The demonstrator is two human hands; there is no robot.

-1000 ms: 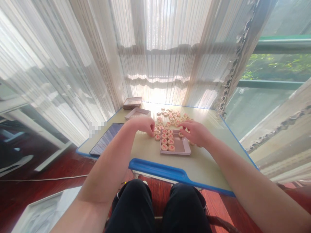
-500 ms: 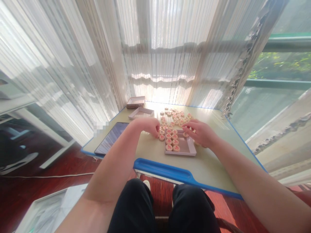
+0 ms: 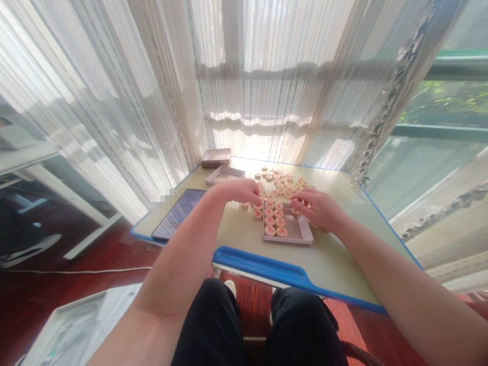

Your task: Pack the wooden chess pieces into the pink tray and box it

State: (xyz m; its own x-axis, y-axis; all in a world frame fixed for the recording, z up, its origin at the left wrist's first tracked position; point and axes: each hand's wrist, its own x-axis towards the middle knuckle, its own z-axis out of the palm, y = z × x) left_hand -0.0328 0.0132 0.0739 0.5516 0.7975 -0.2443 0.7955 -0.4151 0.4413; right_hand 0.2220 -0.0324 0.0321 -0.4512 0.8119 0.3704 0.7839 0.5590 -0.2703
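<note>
A shallow grey tray [image 3: 301, 236] lies on the small table [image 3: 328, 259] and holds several round wooden chess pieces [image 3: 275, 222] with red marks in two columns. My left hand [image 3: 240, 192] is curled, its fingertips down among loose pieces just left of the tray. My right hand [image 3: 318, 207] rests over the tray's far right corner, its fingers pinched on a piece [image 3: 295, 210]. More loose pieces [image 3: 280, 182] are scattered behind the tray.
A dark tablet [image 3: 178, 220] lies at the table's left edge. An empty tray [image 3: 224, 175] and a closed box [image 3: 215, 157] sit at the back left. Sheer curtains hang right behind the table. A blue raised lip [image 3: 263, 267] runs along the near edge above my knees.
The view has shifted a little to the left. My left hand has moved slightly away from the tray's left side toward the loose pieces; my right hand stays at the tray's far corner.
</note>
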